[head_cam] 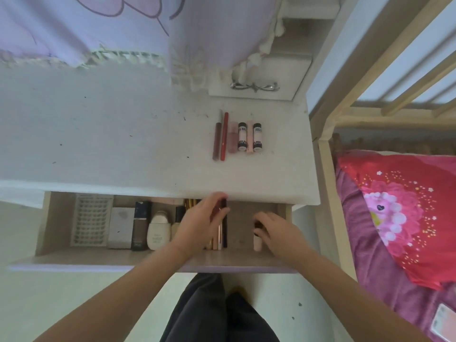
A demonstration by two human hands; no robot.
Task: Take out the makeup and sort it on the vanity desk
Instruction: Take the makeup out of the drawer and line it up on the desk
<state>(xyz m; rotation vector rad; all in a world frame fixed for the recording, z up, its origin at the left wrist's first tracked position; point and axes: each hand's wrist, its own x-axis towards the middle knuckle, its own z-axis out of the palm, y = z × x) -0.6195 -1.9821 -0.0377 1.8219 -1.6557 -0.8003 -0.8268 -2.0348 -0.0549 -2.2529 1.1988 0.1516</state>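
Observation:
The white vanity desk (123, 134) has its drawer (246, 260) pulled open below me. On the desk lies a neat row of makeup (238, 138): a dark lip gloss, a red pencil, a pink tube and two small black-capped bottles. Inside the drawer my left hand (201, 220) grips a slim dark tube (224, 206) among several upright pencils and sticks (218, 239). My right hand (278, 230) curls round a small pale tube with a dark cap (257, 239) at the drawer's right part.
The drawer's left half holds a lash tray (91, 220), a grey box (121, 227), a foundation bottle (140, 225) and a white bottle (158, 230). Glasses (255, 86) lie on a raised shelf behind. A bed with a pink blanket (394, 206) stands right.

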